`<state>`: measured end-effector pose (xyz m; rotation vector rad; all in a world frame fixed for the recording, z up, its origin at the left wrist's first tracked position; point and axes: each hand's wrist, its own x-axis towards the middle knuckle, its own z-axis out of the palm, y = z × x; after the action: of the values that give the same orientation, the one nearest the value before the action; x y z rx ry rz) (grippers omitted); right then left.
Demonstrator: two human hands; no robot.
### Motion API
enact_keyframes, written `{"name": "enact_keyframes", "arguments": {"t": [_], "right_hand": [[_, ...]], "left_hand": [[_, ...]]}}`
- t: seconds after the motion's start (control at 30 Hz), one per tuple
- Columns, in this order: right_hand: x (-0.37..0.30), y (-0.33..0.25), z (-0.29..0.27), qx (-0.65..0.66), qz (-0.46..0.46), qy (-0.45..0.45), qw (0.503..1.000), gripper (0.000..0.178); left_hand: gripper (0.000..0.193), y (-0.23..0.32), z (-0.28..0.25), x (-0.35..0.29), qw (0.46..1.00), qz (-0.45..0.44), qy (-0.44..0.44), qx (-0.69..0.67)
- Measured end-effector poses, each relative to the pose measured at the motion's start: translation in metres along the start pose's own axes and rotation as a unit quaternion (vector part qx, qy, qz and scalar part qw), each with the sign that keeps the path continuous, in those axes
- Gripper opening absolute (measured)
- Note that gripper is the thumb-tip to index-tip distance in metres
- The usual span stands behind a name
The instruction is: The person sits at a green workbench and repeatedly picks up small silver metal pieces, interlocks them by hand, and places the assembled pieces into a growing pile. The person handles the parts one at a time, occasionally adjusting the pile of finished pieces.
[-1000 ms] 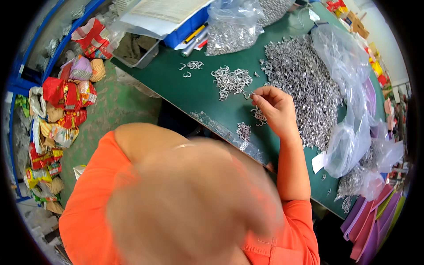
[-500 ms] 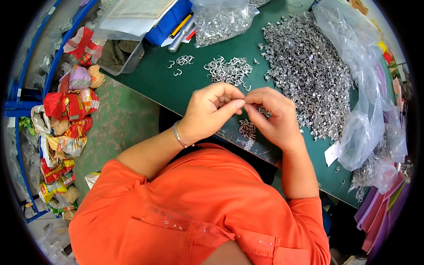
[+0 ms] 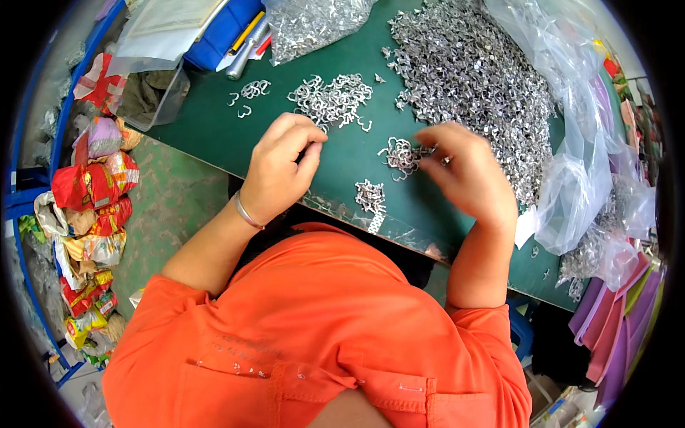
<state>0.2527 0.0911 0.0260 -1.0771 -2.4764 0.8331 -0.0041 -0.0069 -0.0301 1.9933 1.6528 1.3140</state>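
Note:
My left hand [image 3: 282, 167], with a bangle on its wrist, is closed in a pinch just below a pile of silvery C-shaped metal clips [image 3: 332, 100]. Whatever lies between its fingertips is too small to make out. Blurred a little by motion, my right hand [image 3: 471, 175] reaches over a smaller heap of clips [image 3: 401, 157], its thumb and forefinger apart. Nearer the table edge, between the hands, lies a cluster of small metal pieces [image 3: 369, 195] with a pale linked strip [image 3: 376, 222] below it. Several loose clips [image 3: 255, 89] rest farther left.
A large mound of small metal parts [image 3: 471, 71] covers the right of the green table [image 3: 214, 139], beside clear plastic bags [image 3: 581, 178]. At the back stand a filled bag [image 3: 314, 25], a blue bin [image 3: 221, 36] and pens. A plastic tub [image 3: 168, 100] sits at the left corner.
My hands, pinched together before, have come apart: the left moved left, the right moved right to the small heap. The view has shifted, so the table's things appear farther left and higher.

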Motion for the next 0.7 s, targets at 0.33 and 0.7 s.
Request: {"name": "enact_keyframes", "arguments": {"t": [0.33, 0.7], "right_hand": [[-0.008, 0.004, -0.013, -0.065, 0.054, 0.001, 0.996, 0.017], [-0.001, 0.000, -0.011, -0.056, 0.008, 0.017, 0.998, 0.020]], "left_hand": [[0.011, 0.000, -0.001, 0.001, 0.999, -0.029, 0.006, -0.038], [0.012, -0.001, 0.000, -0.002, 0.998, -0.040, -0.001, -0.046]]}}
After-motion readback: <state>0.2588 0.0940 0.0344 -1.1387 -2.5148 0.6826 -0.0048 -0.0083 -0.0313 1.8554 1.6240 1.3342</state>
